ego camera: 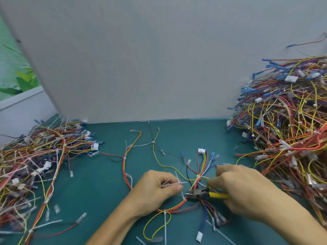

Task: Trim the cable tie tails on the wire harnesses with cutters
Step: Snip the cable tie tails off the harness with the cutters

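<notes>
Left hand (155, 190) pinches tie tails (172, 184); right hand (247, 190) grips cutters (206, 194) on bare mat (109, 183) between harness piles (286, 131).

A teal-green desk (109, 183) fills the lower half of the view. A plain grey board (159, 59) stands upright along its far edge, its left side slanting. Beyond the desk's far left corner runs a white ledge (21, 110), and blurred green leaves (23, 82) show above that ledge

Your right hand (244, 190) grips the yellow-handled cutters (203, 194), tips at a cable tie (184, 198) on the wire harness (177, 206); your left hand (155, 188) pinches white tie tails (172, 183).
</notes>
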A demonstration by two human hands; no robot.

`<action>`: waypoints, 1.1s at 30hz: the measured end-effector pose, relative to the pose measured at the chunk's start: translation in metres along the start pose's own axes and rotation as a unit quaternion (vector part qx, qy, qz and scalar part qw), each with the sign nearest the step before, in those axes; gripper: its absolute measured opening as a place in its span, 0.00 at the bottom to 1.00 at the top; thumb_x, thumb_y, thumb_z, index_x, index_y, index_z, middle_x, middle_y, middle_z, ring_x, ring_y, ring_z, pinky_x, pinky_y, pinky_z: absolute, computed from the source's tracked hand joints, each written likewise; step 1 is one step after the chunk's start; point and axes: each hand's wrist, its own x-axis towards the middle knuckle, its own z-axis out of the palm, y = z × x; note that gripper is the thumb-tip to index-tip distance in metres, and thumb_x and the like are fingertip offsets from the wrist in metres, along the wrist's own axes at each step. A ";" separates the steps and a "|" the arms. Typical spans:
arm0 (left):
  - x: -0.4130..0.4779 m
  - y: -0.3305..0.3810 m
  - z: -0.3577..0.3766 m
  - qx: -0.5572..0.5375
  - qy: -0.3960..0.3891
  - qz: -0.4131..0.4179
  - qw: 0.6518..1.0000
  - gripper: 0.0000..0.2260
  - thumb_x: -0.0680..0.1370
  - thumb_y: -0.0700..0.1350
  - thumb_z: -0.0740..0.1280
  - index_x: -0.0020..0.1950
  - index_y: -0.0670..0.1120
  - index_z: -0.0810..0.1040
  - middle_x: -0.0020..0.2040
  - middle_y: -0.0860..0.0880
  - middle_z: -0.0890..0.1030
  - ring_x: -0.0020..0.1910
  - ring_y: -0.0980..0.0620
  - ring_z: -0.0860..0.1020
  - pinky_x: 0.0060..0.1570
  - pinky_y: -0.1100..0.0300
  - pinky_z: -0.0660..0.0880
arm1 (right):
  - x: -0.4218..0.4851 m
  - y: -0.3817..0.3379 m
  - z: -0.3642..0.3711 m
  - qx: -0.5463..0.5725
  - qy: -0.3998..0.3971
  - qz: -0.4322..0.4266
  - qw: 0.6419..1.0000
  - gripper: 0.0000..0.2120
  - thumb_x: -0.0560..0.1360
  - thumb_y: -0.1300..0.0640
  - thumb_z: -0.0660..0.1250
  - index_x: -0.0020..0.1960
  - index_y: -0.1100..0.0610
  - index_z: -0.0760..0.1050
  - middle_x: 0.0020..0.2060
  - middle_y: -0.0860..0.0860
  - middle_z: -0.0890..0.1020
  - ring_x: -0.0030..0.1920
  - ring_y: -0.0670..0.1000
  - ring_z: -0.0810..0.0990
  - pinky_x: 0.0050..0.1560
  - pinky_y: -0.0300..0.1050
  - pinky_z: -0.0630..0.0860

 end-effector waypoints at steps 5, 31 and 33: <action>0.001 0.002 0.000 -0.044 -0.025 0.006 0.999 0.05 0.76 0.42 0.70 0.41 0.48 0.82 0.35 0.59 0.80 0.37 0.65 0.75 0.42 0.73 0.68 | 0.000 -0.001 0.003 -0.003 -0.009 -0.008 1.000 0.10 0.73 0.56 0.59 0.53 0.46 0.71 0.48 0.46 0.71 0.52 0.55 0.75 0.40 0.45 0.65; 0.001 0.001 0.000 -0.043 -0.013 -0.013 0.999 0.04 0.76 0.43 0.70 0.42 0.47 0.83 0.32 0.60 0.78 0.34 0.66 0.73 0.38 0.73 0.67 | 0.002 -0.005 0.007 -0.022 -0.046 -0.018 0.999 0.09 0.74 0.59 0.58 0.43 0.44 0.64 0.35 0.46 0.60 0.46 0.55 0.74 0.31 0.45 0.60; 0.001 0.001 0.000 -0.047 -0.014 -0.013 0.999 0.05 0.76 0.43 0.70 0.41 0.46 0.83 0.32 0.59 0.78 0.33 0.64 0.72 0.38 0.72 0.67 | 0.002 -0.007 0.006 -0.036 -0.048 -0.013 0.998 0.07 0.74 0.58 0.59 0.45 0.46 0.67 0.34 0.45 0.60 0.45 0.55 0.73 0.28 0.43 0.55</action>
